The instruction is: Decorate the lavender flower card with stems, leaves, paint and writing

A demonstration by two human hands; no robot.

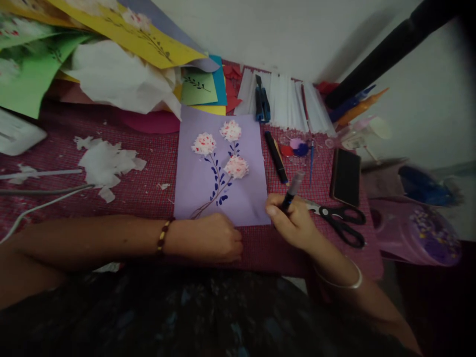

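A purple sheet of paper [189, 173] lies on the table, with three fluffy white-and-red flowers [237, 167], thin brown stems and dark blue leaves on it. My left hand [208, 238] rests in a loose fist across the sheet's lower edge, over the stem ends; nothing shows in it. At the lower right corner my right hand [293, 223] is closed around a pen [294, 184] with a clear upper end and a dark lower part. The pen's tip is hidden by the hand. Black-handled scissors [340, 218] lie just right of that hand.
Beside the sheet are a black marker [276, 157], a paint palette [297, 147], a thin blue brush [311, 161] and a phone [345, 177]. Glue sticks [284, 101] and a blue-black stapler [262, 101] lie behind. Torn white tissue [107, 161] and cables [44, 192] are left.
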